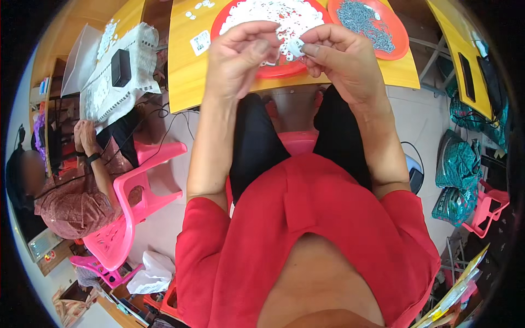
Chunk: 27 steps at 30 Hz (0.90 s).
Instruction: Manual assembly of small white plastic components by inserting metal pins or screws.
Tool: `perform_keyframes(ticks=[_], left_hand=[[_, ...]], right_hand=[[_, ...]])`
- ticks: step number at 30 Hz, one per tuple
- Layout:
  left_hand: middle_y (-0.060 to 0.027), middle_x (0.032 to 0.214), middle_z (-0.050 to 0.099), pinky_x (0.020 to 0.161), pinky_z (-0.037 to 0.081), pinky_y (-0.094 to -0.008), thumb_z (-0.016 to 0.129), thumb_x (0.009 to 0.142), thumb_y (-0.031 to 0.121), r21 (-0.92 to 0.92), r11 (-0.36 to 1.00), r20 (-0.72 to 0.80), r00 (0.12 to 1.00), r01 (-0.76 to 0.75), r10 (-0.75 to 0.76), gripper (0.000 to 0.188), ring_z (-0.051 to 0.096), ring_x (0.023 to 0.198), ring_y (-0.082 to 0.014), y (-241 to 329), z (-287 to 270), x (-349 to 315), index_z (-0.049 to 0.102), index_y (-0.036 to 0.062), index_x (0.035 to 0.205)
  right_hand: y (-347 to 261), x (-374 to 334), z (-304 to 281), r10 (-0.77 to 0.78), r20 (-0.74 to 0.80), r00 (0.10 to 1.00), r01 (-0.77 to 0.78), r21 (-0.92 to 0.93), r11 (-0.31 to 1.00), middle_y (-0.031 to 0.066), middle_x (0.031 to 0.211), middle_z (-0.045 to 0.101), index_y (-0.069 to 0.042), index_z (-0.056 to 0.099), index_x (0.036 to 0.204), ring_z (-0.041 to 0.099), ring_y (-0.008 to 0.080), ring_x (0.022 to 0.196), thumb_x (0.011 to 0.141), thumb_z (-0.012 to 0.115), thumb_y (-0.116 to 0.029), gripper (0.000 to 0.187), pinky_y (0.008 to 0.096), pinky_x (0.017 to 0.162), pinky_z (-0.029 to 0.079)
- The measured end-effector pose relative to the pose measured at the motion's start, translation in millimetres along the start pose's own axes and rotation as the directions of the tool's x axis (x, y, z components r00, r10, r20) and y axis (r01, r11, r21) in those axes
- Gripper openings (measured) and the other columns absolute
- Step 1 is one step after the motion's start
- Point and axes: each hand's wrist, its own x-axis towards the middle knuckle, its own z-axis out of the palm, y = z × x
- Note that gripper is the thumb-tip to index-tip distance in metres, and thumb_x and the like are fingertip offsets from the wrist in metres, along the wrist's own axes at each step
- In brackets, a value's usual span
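Observation:
My right hand (344, 57) is over the near edge of a round red tray (262, 71), thumb and forefinger pinching a small white plastic clip (295, 47). More loose white clips (268, 12) are heaped in that tray. Just to the left, my left hand (240, 54) hovers above the same tray with its fingers curled in and the thumb against them. Whatever it may hold is hidden by the fingers. Beyond my right hand, a second red tray (402, 41) carries a pile of grey nails (361, 22), with a white piece lying among them.
The trays stand on a yellow table (186, 71); a printed white label (200, 42) and a few white pieces lie there. At left, another person (82, 191) sits on a pink chair (128, 218) by a cloth-covered table with a black box (121, 68). Green bags (458, 164) sit at right.

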Motion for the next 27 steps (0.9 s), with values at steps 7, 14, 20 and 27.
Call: perform_keyframes(ticks=[7, 14, 20, 27], left_hand=[[-0.0103, 0.067, 0.058, 0.052, 0.047, -0.0318, 0.057, 0.064, 0.011, 0.525, 0.475, 0.604, 0.702, -0.706, 0.377, 0.017, 0.056, 0.059, -0.0238, 79, 91, -32, 0.063, -0.0007, 0.075], [-0.0162, 0.085, 0.054, 0.049, 0.045, -0.0322, 0.05, 0.075, 0.014, 0.534, 0.483, 0.596, 0.714, -0.695, 0.368, 0.017, 0.055, 0.065, -0.0221, 75, 135, -58, 0.056, 0.0027, 0.086], [-0.0125, 0.079, 0.052, 0.052, 0.045, -0.0307, 0.052, 0.07, 0.014, 0.594, 0.417, 0.579, 0.726, -0.688, 0.371, 0.017, 0.054, 0.065, -0.0212, 56, 143, -55, 0.055, 0.0033, 0.082], [-0.0082, 0.072, 0.051, 0.055, 0.046, -0.0289, 0.054, 0.063, 0.013, 0.625, 0.32, 0.662, 0.701, -0.712, 0.266, 0.018, 0.054, 0.064, -0.0201, 38, 146, -46, 0.053, 0.0041, 0.079]], right_hand=[[-2, 2, -2, -0.158, -0.099, 0.982, 0.132, -0.225, 0.965, 0.0048, 0.068, 0.058, 0.004, 0.058, 0.086, 0.053, 0.0082, 0.054, 0.074, 0.059, 0.002, 0.012, 0.0186, 0.05, 0.043], [-10, 1, -5, -0.138, -0.106, 0.985, 0.118, -0.178, 0.977, 0.0069, 0.072, 0.057, 0.008, 0.055, 0.097, 0.053, 0.0108, 0.063, 0.078, 0.056, 0.002, 0.02, 0.0211, 0.056, 0.042], [-20, -3, 0, -0.047, -0.121, 0.991, 0.043, -0.036, 0.998, 0.0086, 0.077, 0.059, 0.006, 0.056, 0.1, 0.055, 0.0112, 0.062, 0.081, 0.051, 0.001, 0.02, 0.0191, 0.056, 0.045], [-18, 1, -8, -0.123, 0.0, 0.992, 0.123, -0.024, 0.992, 0.0081, 0.079, 0.057, 0.008, 0.053, 0.105, 0.051, 0.0113, 0.067, 0.08, 0.052, 0.0, 0.026, 0.0211, 0.058, 0.04]])
